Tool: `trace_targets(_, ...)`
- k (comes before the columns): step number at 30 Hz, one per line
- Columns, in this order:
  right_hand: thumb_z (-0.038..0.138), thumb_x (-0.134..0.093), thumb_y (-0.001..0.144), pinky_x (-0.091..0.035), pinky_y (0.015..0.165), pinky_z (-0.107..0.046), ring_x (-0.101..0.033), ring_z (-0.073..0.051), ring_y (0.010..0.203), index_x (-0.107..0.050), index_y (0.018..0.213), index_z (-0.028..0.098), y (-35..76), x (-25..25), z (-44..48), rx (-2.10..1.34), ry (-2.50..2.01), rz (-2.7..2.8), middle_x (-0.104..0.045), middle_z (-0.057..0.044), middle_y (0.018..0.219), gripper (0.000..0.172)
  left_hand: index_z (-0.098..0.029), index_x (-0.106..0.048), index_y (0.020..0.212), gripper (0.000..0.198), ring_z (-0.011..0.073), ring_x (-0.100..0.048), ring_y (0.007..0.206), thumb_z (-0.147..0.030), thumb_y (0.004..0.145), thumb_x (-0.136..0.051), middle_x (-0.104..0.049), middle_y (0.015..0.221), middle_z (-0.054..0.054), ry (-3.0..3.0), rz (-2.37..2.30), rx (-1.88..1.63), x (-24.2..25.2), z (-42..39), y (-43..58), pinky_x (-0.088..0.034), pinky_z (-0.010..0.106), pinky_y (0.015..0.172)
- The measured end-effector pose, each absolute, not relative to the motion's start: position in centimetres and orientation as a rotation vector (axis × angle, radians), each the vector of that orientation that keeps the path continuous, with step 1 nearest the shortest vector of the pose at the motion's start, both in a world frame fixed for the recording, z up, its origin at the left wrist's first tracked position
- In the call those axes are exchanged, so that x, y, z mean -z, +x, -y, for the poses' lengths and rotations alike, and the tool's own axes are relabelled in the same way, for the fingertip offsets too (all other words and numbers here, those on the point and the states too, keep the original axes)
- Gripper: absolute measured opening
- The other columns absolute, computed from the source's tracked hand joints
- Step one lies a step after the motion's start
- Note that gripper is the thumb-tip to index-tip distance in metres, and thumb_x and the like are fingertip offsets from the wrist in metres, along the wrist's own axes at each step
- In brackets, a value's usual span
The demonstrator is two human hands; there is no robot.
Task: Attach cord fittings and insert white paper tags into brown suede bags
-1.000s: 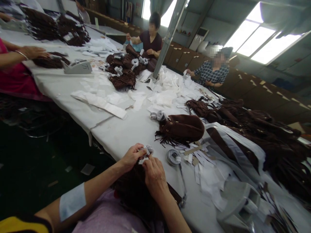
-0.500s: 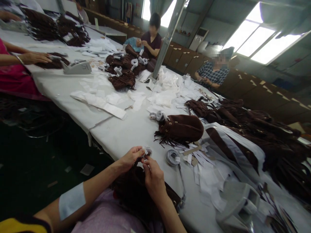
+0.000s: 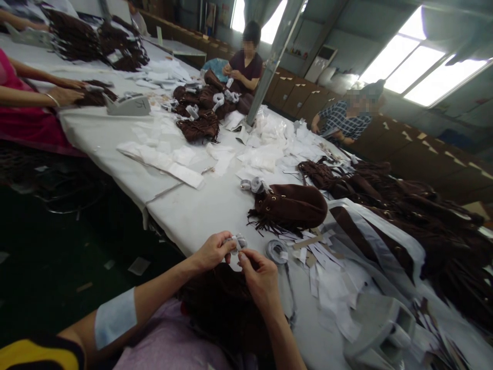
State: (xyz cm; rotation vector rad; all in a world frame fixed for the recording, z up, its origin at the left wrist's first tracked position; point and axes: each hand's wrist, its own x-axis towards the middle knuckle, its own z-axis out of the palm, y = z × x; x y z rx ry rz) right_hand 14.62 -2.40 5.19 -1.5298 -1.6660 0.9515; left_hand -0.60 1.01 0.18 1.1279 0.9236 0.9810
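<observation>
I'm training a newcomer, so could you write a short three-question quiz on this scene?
1. The wearer's left hand grips:
a) scissors
b) a grey-wrapped bundle
c) a tape dispenser
2. True or false: the brown bag lying by itself on the white table is standing upright.
3. Fill in: a light-blue patch is on the wearer's ____ forearm.

Key: 1. b; 2. false, it lies on its side; 3. left.

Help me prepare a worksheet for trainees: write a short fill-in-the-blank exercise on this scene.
The right hand is at a small wrapped roll held in the ____ hand.
The fringed bag on the table is dark ____.
In the picture, the checked shirt is to the ____ of the pole.
Missing words: left; brown; right.
</observation>
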Motion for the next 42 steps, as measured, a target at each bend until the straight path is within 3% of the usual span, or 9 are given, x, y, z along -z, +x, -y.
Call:
trace_targets(9, 0.029, -0.056, 0.085, -0.048, 0.068, -0.024, -0.062, -0.014, 0.069, -0.07, 0.089, 0.022, 14.2, -6.8, 3.0, -1.03, -1.313, 1.807, -0.07, -0.001, 0.08, 0.016, -0.017, -0.051, 0.079, 0.027, 0.0107, -0.049, 0.049, -0.043, 0.085, -0.052, -0.051, 0.056, -0.004, 1.156, -0.957, -0.965, -0.4, -1.1, -0.8, -0.035, 0.022, 0.05)
trace_targets(19, 0.03, -0.056, 0.083, -0.043, 0.059, -0.022, -0.053, -0.012, 0.061, -0.066, 0.102, 0.021, 14.6, -6.1, 2.6, -1.219, -1.407, 1.642, -0.063, 0.001, 0.071, 0.023, -0.015, -0.05, 0.079, 0.031, 0.0081, -0.044, 0.047, -0.045, 0.084, -0.052, -0.048, 0.057, -0.005, 1.11, -0.91, -0.968, -0.6, -1.0, -1.0, -0.033, 0.021, 0.047)
trace_targets(27, 0.036, -0.062, 0.078, -0.04, 0.054, -0.023, -0.049, -0.011, 0.056, -0.067, 0.089, 0.017, 14.6, -6.7, 2.0, -1.336, -1.458, 1.443, -0.057, 0.002, 0.063, 0.023, -0.015, -0.051, 0.078, 0.031, 0.006, -0.039, 0.044, -0.045, 0.08, -0.057, -0.047, 0.058, -0.005, 0.992, -0.883, -0.943, -0.2, -1.3, -0.9, -0.026, 0.019, 0.041)
trace_targets(42, 0.037, -0.063, 0.08, -0.038, 0.057, -0.021, -0.045, -0.009, 0.058, -0.061, 0.088, 0.02, 14.1, -6.3, 2.1, -1.323, -1.24, 1.189, -0.051, 0.004, 0.061, 0.02, -0.016, -0.053, 0.082, 0.028, 0.0087, -0.041, 0.044, -0.043, 0.084, -0.05, -0.049, 0.056, -0.004, 1.052, -1.001, -0.986, 1.4, -1.5, -0.1, -0.03, 0.021, 0.044)
